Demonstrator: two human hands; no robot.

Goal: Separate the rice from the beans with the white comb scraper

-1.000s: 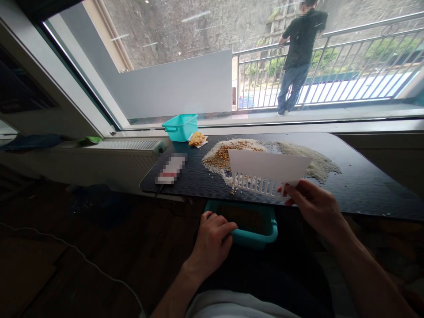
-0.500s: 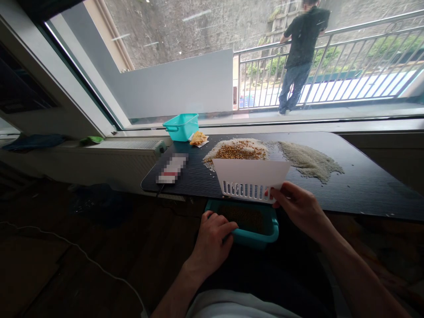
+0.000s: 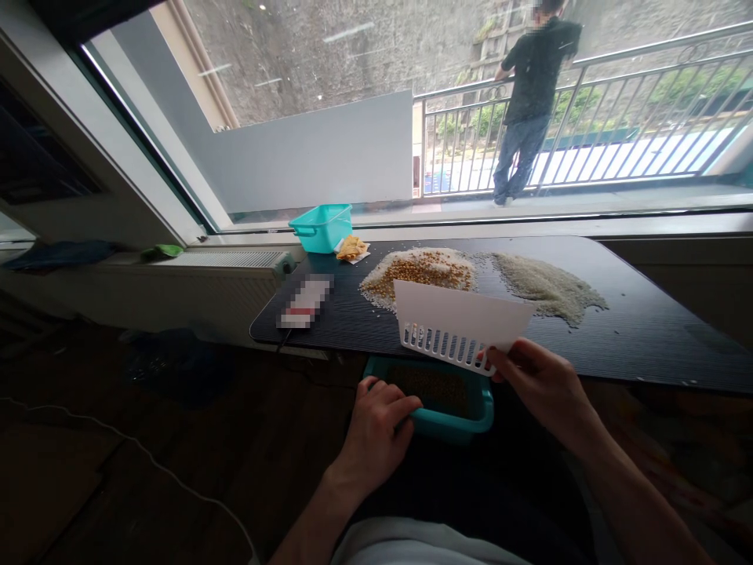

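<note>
At the near edge of the dark table [image 3: 641, 337], the right hand [image 3: 541, 384] pinches a white slotted sheet [image 3: 462, 310], probably light, stiffish plastic, sensibly by its corner, while the left hand [image 3: 382, 416] grips a teal plastic tub [image 3: 456, 425].

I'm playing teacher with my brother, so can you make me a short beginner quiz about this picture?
1. True or false: the left hand is on the rim of the nearer teal tub.
2. Which hand holds the white slotted sheet? A) left; B) right; C) neither.
3. Fill in: as pictured, the pile with golden kernels lies to the ____ of the pale pile.

Key: 1. true; 2. B, the right hand; 3. left.
</note>
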